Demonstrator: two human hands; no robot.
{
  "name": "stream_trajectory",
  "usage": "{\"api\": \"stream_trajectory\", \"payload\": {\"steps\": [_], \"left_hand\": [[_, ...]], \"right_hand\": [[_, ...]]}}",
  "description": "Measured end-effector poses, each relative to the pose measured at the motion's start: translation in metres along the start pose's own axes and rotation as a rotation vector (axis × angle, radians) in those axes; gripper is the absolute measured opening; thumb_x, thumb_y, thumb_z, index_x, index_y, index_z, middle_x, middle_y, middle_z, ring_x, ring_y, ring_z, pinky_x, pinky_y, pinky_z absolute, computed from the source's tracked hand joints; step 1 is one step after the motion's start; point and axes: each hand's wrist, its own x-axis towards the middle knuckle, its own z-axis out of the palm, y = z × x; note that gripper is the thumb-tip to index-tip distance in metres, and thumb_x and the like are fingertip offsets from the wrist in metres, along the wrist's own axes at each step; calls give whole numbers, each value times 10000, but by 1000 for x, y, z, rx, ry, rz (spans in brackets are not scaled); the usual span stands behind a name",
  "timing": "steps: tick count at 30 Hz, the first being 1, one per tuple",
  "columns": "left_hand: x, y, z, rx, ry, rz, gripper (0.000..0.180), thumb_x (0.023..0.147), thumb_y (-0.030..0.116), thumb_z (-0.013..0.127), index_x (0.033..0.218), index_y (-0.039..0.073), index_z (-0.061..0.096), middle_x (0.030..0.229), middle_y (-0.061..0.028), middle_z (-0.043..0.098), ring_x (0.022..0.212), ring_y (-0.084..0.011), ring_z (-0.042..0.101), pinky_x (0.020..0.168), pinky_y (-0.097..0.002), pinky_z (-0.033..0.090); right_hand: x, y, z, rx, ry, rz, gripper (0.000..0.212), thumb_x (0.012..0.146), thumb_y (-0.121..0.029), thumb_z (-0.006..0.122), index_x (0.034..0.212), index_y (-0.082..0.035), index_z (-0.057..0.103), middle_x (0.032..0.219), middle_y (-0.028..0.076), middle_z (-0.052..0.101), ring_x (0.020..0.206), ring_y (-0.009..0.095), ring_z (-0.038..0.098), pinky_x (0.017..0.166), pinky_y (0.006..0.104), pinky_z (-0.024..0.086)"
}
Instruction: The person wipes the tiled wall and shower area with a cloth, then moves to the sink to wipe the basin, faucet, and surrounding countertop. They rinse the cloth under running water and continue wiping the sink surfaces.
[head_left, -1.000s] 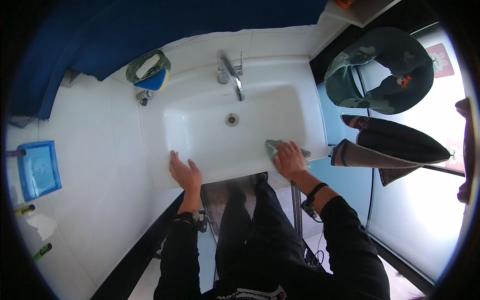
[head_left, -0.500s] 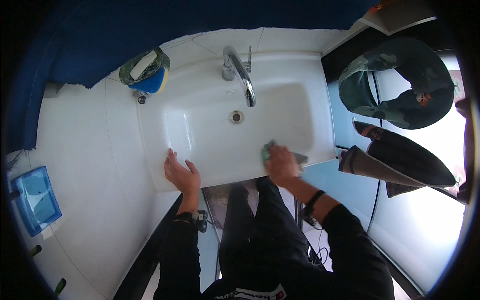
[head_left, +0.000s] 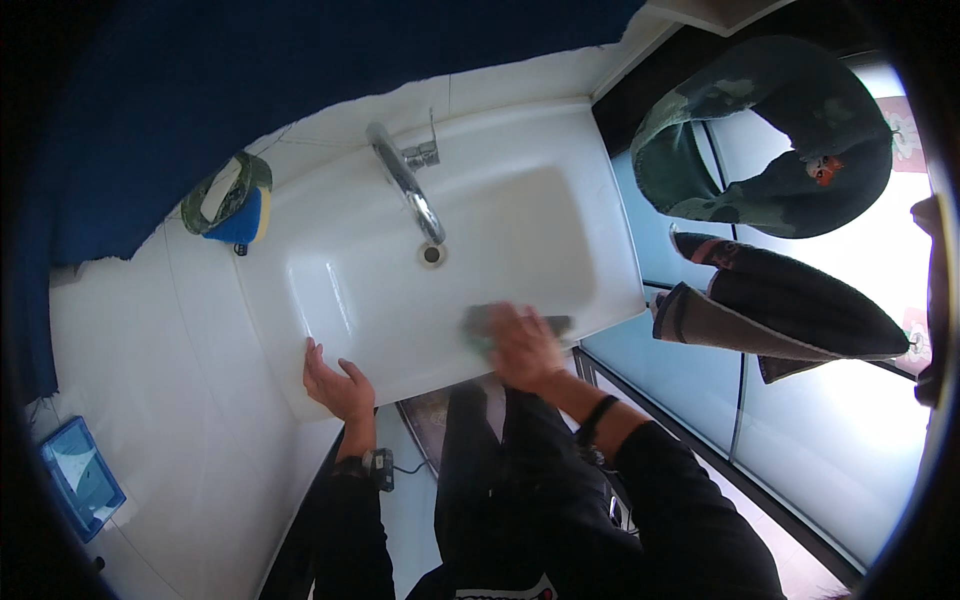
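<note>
My right hand (head_left: 526, 347) presses a grey-green cloth (head_left: 480, 325) onto the front rim of a white washbasin (head_left: 390, 345), right of its middle. Hand and cloth are smeared by motion, and the palm side is hidden. At the basin's front left corner rests my left hand (head_left: 338, 383), holding nothing, its thumb apart from the fingers. A chrome faucet (head_left: 405, 185) arches from the back rim over the round drain (head_left: 432, 255).
A green camouflage-patterned holder (head_left: 195, 205) with a blue-and-yellow sponge (head_left: 238, 220) is at the back left. Dark towels (head_left: 790, 300) and a green camouflage fabric piece (head_left: 850, 190) hang at right. A blue soap dish (head_left: 82, 478) is on the left; dark blue fabric (head_left: 250, 80) hangs across the top.
My right hand has slid the cloth leftward along the basin's front rim. My left hand stays at the front left corner. The whole view has turned and shifted slightly.
</note>
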Motion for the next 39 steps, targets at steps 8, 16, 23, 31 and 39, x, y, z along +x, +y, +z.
{"api": "stream_trajectory", "payload": {"steps": [8,16,23,31,39], "left_hand": [[0,5,-4,45,4,28,627,975,4,653,1573,43,470,1706,-160,515,1564,-395,466,1253,-571,360],[1,5,-2,63,-17,48,644,939,-20,643,1561,14,480,1700,-189,508,1547,-422,469,1250,-581,364],[1,3,-3,72,-18,79,713,873,-43,643,1565,15,482,1707,-204,496,1547,-431,465,1254,-588,358],[0,1,0,103,-51,67,765,850,-71,650,1582,18,446,1719,-201,471,1572,-437,433,1269,-598,334],[1,8,-1,111,-91,0,763,857,-70,651,1585,28,445,1724,-186,467,1592,-437,410,1275,-626,319]], "right_hand": [[-48,121,-50,-112,434,326,826,987,-233,653,1712,45,370,1789,251,352,1675,436,307,1385,586,201],[38,181,-86,-116,613,209,868,993,-301,700,1677,115,363,1750,320,371,1630,520,343,1364,594,268],[44,173,-76,-32,782,308,892,1027,-349,761,1650,143,354,1697,373,380,1577,556,365,1334,654,237],[108,173,-70,182,563,1143,997,1091,-618,569,1632,189,347,1668,439,373,1596,569,330,1335,642,196],[196,176,-105,32,587,863,1021,1103,-631,517,1682,176,283,1736,381,342,1649,511,292,1380,577,159]]}}
